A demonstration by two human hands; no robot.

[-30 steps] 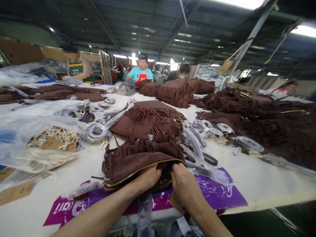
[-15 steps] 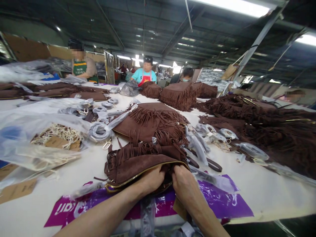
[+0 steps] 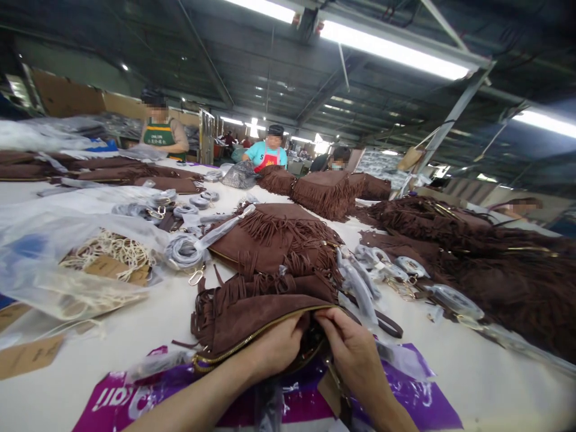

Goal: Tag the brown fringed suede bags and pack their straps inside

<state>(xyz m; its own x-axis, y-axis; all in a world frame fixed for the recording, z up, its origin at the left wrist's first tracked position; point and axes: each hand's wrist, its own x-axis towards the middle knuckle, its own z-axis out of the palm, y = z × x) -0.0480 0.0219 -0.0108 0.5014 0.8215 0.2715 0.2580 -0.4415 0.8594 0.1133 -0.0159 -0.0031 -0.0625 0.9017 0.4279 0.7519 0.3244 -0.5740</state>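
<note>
A dark brown suede handbag [image 3: 252, 309] with fringe lies in front of me, its gold zipper open towards me. My left hand [image 3: 281, 345] reaches into the opening, its curled fingers closed at the bag's inner edge and the fingertips hidden. On the other side of the opening, my right hand [image 3: 353, 345] pinches the zippered edge between thumb and fingers. The bag's dark inside shows between my hands. Beneath it is a purple printed plastic bag [image 3: 418, 390]. A brown tag [image 3: 330, 393] hangs beside my right wrist.
Another fringed bag [image 3: 279, 231] lies just beyond. Wrapped straps [image 3: 184, 251] with metal clips and a clear bag of corded tags [image 3: 119, 264] are on the left. Brown bags [image 3: 495, 264] are heaped on the right. Co-workers [image 3: 164, 135] stand across the white table [image 3: 499, 372].
My right hand has shifted slightly right and turned, now pinching the bag's edge instead of reaching inside. My left hand remains at the opening. The view has tilted up a little.
</note>
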